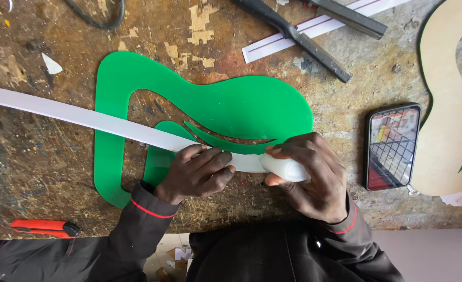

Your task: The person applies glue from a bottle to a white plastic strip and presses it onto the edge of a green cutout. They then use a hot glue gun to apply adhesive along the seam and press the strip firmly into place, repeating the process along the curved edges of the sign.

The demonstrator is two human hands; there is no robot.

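Workbench of scarred, paint-flecked wood (43, 162) carries a curved green acrylic cut-out (241, 107) lying flat, with a long white plastic strip (84, 119) laid slantwise across it. Left hand (197, 172), knuckles up, pinches the strip near its end by the cut-out's lower edge. Right hand (314, 177) curls closed around a small white rounded tool (285, 168) touching that end. Bare bench lies left; a smartphone (392, 146) sits near, on the right.
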